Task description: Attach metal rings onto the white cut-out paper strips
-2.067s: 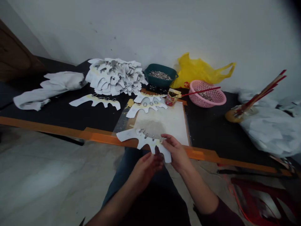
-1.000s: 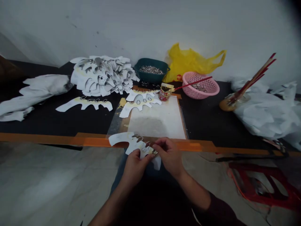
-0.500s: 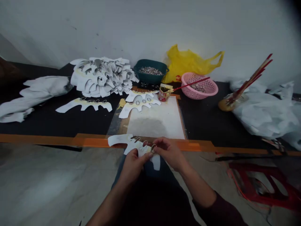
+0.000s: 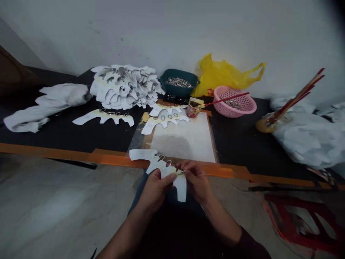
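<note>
Left hand (image 4: 156,190), fingers narrow, gripping white scalloped card cut-out (image 4: 140,155) set with silver rings, just before white paper sheet (image 4: 180,138). Right hand (image 4: 196,181), fingers pinching small silver ring (image 4: 183,172) at cut-out's edge. Beyond sheet: teal plastic tub (image 4: 179,92), pink plastic basket (image 4: 252,108).

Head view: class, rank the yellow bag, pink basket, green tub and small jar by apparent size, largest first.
1. Yellow bag
2. Pink basket and green tub, too alike to rank
3. Small jar
</note>
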Available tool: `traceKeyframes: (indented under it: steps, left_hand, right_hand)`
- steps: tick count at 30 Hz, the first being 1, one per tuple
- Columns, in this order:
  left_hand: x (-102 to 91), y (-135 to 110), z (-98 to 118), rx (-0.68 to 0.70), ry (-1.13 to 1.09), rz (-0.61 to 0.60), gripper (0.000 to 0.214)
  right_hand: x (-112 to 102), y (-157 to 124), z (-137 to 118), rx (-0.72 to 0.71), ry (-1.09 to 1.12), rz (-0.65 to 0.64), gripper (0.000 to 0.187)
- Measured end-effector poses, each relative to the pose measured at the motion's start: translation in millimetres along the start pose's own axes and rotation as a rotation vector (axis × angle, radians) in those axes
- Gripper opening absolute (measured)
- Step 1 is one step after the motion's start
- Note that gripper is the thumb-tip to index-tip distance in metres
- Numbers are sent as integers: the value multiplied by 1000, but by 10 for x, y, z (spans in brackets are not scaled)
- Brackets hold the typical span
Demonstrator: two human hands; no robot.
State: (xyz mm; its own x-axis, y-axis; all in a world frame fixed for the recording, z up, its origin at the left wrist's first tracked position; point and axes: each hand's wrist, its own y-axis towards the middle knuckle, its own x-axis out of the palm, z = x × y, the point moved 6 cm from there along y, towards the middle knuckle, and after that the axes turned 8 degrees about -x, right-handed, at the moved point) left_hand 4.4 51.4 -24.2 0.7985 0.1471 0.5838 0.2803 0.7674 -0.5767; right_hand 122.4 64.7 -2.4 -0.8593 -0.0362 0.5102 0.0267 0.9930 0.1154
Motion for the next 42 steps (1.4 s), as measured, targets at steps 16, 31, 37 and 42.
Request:
traceKeyframes:
  steps: [16,31,37,42]
  left_hand:
    - [-72,8,102,119,303,148,32]
    - [-73,4,133,121,407,185,31]
    - [-93,35,80,99,393,132,28]
    - [-57,33,50,87,227,60,27]
  right_hand:
    - [72,151,-219,152,-591,-5,13]
    - [57,147,-164,184,-661,-52,12]
    - [51,148,-150,159,-717,-54,10]
    - [57,148,-158,169,-659,-110,9]
